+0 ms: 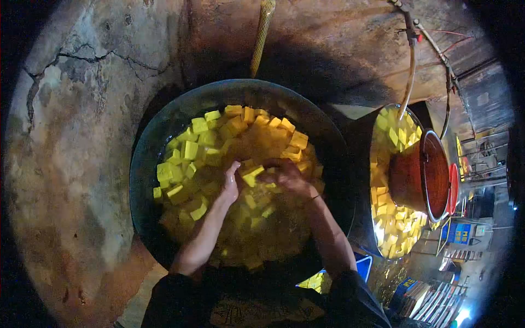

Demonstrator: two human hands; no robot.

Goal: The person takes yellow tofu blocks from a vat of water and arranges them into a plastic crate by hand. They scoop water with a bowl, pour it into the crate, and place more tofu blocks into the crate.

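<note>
1. You have both bare hands inside the large round dark metal pan (pixel 235 83), over murky yellow-brown liquid. Left hand (pixel 232 185) is near the middle, right hand (pixel 290 177) across from it.
2. How far along: looks like mid-handling. The small yellow rectangular block (pixel 252 176) is between your hands, at or just above the liquid, not laid down among the others.
3. Done vs left: yellow block-shaped pieces (pixel 190 150) already crowd the pan's left side, orange-lit block-shaped pieces (pixel 298 140) the upper right. Toward the centre and near side, several look partly sunk and loosely scattered. Can't tell which ones you have already handled.
4. Block direction: sits aslant, long axis seemingly running from lower left to upper right in view, one end toward the left palm, the other toward the right fingers. Far faces hidden.
5. Left fingers: close together, thumb up, beside the block; can't tell if they press it.
6. Right fingers: bent, blurred, shadowed, reaching toward the block; can't tell if clamped or apart.
7. Right of the pan: second round vessel (pixel 375 240) with more yellow blocks, red-brown round bucket (pixel 404 180) over it, pale thin hose (pixel 411 68) hanging above.
</note>
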